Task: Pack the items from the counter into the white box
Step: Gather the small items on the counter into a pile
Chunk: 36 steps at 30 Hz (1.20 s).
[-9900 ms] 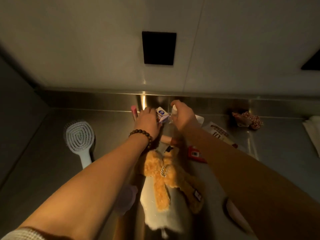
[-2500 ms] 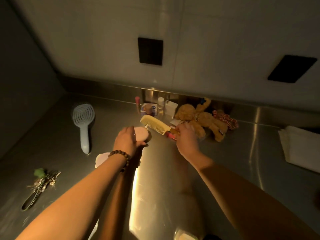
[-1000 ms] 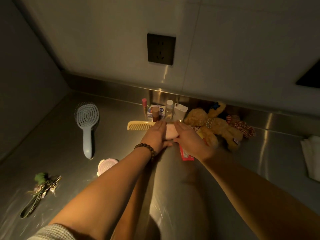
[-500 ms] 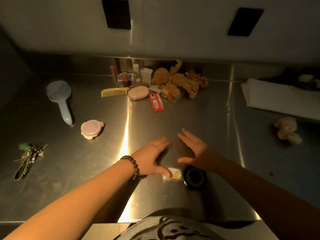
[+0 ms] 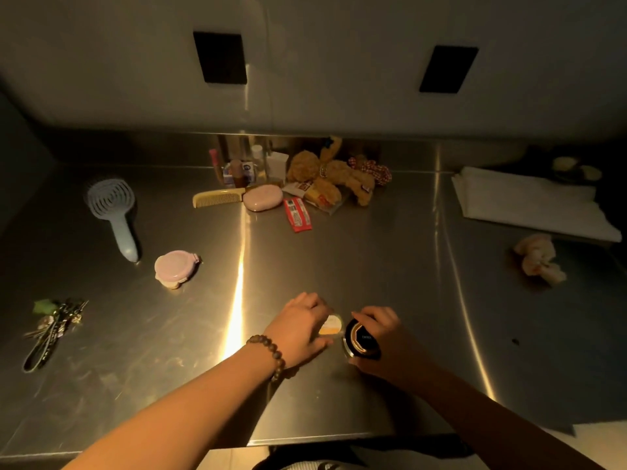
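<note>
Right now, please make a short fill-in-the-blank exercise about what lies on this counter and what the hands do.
1. The right hand closes around a round ____ jar.
2. The beaded bracelet is on the ____ wrist.
3. The yellow comb lies just left of the ____ oval case.
4. The blue hairbrush points its handle ____ the wall.

Missing words: black; left; pink; away from

Your left grip [image 5: 302,329] and right grip [image 5: 380,340] sit side by side at lower centre of the frame, fingers curled, forearms extended forward.
</note>
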Each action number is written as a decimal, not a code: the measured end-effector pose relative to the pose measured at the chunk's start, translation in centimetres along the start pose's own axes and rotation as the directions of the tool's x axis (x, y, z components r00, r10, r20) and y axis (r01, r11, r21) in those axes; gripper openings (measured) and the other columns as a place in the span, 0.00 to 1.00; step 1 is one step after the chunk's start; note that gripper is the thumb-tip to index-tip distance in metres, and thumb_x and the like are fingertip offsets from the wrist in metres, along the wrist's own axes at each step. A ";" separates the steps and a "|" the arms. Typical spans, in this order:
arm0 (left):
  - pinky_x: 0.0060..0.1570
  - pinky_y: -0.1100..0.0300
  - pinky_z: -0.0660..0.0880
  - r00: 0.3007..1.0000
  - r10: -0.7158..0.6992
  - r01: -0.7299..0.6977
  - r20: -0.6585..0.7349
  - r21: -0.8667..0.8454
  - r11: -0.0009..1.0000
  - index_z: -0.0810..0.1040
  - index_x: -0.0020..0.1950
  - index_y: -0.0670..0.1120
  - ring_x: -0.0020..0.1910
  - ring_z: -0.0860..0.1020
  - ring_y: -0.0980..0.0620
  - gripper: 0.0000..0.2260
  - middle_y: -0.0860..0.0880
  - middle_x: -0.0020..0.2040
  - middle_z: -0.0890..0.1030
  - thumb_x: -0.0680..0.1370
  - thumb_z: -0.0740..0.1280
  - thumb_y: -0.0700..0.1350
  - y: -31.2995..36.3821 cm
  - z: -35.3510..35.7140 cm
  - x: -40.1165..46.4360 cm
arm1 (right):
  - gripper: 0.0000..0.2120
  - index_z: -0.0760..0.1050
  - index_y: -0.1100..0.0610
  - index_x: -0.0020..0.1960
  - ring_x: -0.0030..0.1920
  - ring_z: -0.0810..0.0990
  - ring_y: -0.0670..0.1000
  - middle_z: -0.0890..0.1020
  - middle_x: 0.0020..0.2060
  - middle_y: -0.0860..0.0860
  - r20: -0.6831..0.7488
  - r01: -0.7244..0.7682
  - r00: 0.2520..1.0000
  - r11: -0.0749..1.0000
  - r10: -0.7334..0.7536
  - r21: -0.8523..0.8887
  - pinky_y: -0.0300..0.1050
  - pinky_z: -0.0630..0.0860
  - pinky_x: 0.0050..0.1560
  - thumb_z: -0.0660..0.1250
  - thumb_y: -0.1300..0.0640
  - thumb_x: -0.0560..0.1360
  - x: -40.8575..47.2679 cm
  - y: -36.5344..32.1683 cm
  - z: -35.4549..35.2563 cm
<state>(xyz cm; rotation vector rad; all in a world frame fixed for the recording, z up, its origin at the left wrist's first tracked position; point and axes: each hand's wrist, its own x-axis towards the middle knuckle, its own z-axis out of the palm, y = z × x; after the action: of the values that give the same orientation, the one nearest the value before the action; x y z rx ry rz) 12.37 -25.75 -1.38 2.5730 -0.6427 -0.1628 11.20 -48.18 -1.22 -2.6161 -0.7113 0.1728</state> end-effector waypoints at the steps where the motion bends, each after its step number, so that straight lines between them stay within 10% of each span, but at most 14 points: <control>1: 0.57 0.61 0.68 0.998 -0.034 0.034 -0.048 -0.013 0.999 0.73 0.63 0.51 0.57 0.68 0.54 0.20 0.53 0.57 0.71 0.73 0.67 0.57 -0.4 -0.7 0.5 | 0.35 0.76 0.63 0.62 0.53 0.77 0.57 0.78 0.56 0.56 -0.051 0.004 0.999 1.000 -0.003 0.014 0.47 0.76 0.53 0.74 0.44 0.61 1.0 -0.3 -0.3; 7: 0.53 0.59 0.67 0.928 -0.264 0.271 -0.263 -0.012 0.963 0.74 0.60 0.48 0.54 0.69 0.50 0.18 0.49 0.54 0.72 0.73 0.68 0.53 -4.8 -5.1 3.1 | 0.34 0.67 0.54 0.71 0.64 0.66 0.48 0.69 0.64 0.48 -0.074 0.035 0.997 0.995 -0.028 0.094 0.39 0.66 0.65 0.72 0.45 0.69 10.9 -2.1 -2.2; 17: 0.59 0.51 0.67 0.565 -0.693 0.709 -0.447 -0.166 0.685 0.71 0.64 0.49 0.60 0.71 0.47 0.20 0.48 0.60 0.75 0.73 0.69 0.48 -16.5 -9.9 5.7 | 0.33 0.63 0.57 0.74 0.69 0.64 0.54 0.66 0.69 0.52 0.071 0.179 0.980 0.981 -0.184 0.072 0.50 0.66 0.69 0.70 0.47 0.73 27.7 -7.1 1.7; 30: 0.51 0.55 0.74 0.570 -0.756 0.754 -0.322 -0.161 0.637 0.76 0.50 0.47 0.48 0.75 0.48 0.05 0.47 0.51 0.77 0.75 0.65 0.44 -19.6 -11.5 7.1 | 0.33 0.54 0.60 0.76 0.76 0.51 0.53 0.57 0.76 0.54 0.187 0.273 0.948 0.960 -0.257 -0.061 0.48 0.51 0.74 0.64 0.52 0.77 32.4 -7.5 6.0; 36: 0.66 0.54 0.63 0.662 -0.660 0.645 -0.355 -0.180 0.743 0.67 0.67 0.44 0.66 0.66 0.46 0.24 0.44 0.68 0.68 0.73 0.68 0.45 -14.9 -9.9 5.2 | 0.31 0.53 0.54 0.77 0.77 0.46 0.48 0.52 0.78 0.49 0.052 0.189 0.980 0.979 -0.193 0.076 0.49 0.50 0.74 0.61 0.49 0.79 28.6 -6.8 3.8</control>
<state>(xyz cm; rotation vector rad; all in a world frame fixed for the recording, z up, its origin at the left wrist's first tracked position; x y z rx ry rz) 25.36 -12.47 0.23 2.5642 0.4658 0.1229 31.90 -26.99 -1.96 -2.4674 -0.9538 0.2145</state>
